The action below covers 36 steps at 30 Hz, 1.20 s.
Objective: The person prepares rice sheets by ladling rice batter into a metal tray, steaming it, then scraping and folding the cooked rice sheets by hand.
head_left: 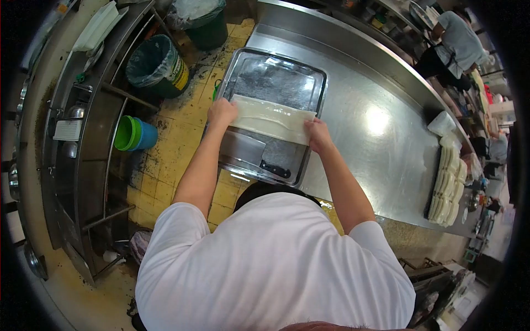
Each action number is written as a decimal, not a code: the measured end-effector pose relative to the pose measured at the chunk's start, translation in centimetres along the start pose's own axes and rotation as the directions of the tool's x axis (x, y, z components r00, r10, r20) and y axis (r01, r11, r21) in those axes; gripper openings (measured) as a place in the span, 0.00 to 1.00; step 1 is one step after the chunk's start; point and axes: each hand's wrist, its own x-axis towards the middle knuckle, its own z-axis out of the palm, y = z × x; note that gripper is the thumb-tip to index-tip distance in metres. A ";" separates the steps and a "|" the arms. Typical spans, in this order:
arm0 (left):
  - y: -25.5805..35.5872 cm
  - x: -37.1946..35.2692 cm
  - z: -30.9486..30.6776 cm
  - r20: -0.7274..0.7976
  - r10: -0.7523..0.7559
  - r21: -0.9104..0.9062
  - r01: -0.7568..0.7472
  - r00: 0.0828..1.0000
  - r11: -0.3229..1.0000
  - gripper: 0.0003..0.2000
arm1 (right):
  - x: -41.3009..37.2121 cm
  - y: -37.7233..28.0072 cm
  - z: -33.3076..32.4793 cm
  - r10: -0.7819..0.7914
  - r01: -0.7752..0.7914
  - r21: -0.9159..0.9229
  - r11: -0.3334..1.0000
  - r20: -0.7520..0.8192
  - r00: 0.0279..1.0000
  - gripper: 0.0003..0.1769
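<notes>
Fingers of left hand point(222, 112) and right hand point(318, 135) grip the pale floppy dough sheet point(273, 118) by its ends, across the shiny rectangular steel tray point(287, 60); lifting both ends evenly should avoid tearing.

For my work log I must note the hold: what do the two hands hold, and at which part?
A pale sheet over the metal tray: left hand at its left end, right hand at its right end.
</notes>
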 end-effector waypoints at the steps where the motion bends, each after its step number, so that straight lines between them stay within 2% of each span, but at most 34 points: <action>1: 0.3 -0.6 -0.1 0.002 -0.001 -0.009 0.001 1.000 1.000 0.21 | -0.6 -0.2 -0.3 -0.037 0.037 -0.052 0.998 -0.001 0.999 0.16; 3: 0.3 -1.3 -0.3 0.077 -0.057 -0.022 0.059 0.995 0.998 0.28 | -1.5 0.2 0.0 -0.058 0.058 -0.096 0.994 0.001 0.998 0.16; 6: -0.6 0.0 1.0 0.132 -0.005 -0.025 0.009 0.991 1.000 0.29 | -1.5 0.1 0.2 -0.109 0.107 -0.115 0.988 -0.009 0.994 0.17; 10: -1.2 1.7 2.6 0.070 -0.012 -0.164 0.023 0.997 0.986 0.29 | 0.1 0.2 0.3 -0.123 0.122 -0.108 0.987 0.002 0.992 0.19; 12: -2.0 3.0 4.2 0.076 -0.048 -0.522 0.081 0.996 0.849 0.27 | 0.3 -0.3 0.7 -0.123 0.120 -0.104 0.987 -0.023 0.992 0.20; 16: -1.5 3.0 3.9 0.078 -0.025 -0.426 0.056 0.997 0.903 0.25 | -0.4 -0.7 0.7 -0.109 0.102 -0.157 0.982 -0.037 0.993 0.20; 18: 0.0 1.6 2.5 -0.034 -0.027 -0.289 0.016 0.999 0.957 0.20 | -0.4 -0.9 0.7 -0.093 0.086 -0.161 0.983 -0.036 0.995 0.19; 19: 0.0 1.5 2.9 -0.033 -0.025 -0.289 0.015 0.999 0.957 0.20 | -0.4 -1.0 0.7 -0.096 0.090 -0.161 0.983 -0.027 0.995 0.19; 21: 0.2 1.4 3.4 -0.237 0.100 -0.197 -0.149 0.966 0.969 0.15 | -0.4 -1.0 0.7 -0.100 0.095 -0.159 0.983 -0.020 0.995 0.19; 22: 0.3 1.5 3.5 -0.237 0.104 -0.198 -0.153 0.966 0.968 0.15 | -0.3 -1.0 0.7 -0.137 0.131 -0.163 0.978 -0.027 0.990 0.19; 24: 0.1 1.2 3.3 -0.339 0.216 -0.260 -0.311 0.916 0.914 0.12 | -0.5 -1.0 0.8 -0.169 0.161 -0.166 0.973 -0.036 0.985 0.20; 27: 0.0 0.6 2.3 -0.398 0.256 -0.320 -0.394 0.881 0.862 0.11 | -0.5 -1.1 0.9 -0.198 0.191 -0.168 0.967 -0.028 0.980 0.20; 33: -0.1 0.6 0.9 -0.460 0.295 -0.289 -0.455 0.837 0.842 0.12 | -0.7 -1.1 1.7 -0.229 0.221 -0.202 0.954 -0.020 0.973 0.21; 36: -0.4 1.5 0.9 -0.447 0.299 -0.270 -0.446 0.843 0.854 0.11 | 0.2 -0.9 1.9 -0.223 0.218 -0.147 0.965 -0.022 0.975 0.23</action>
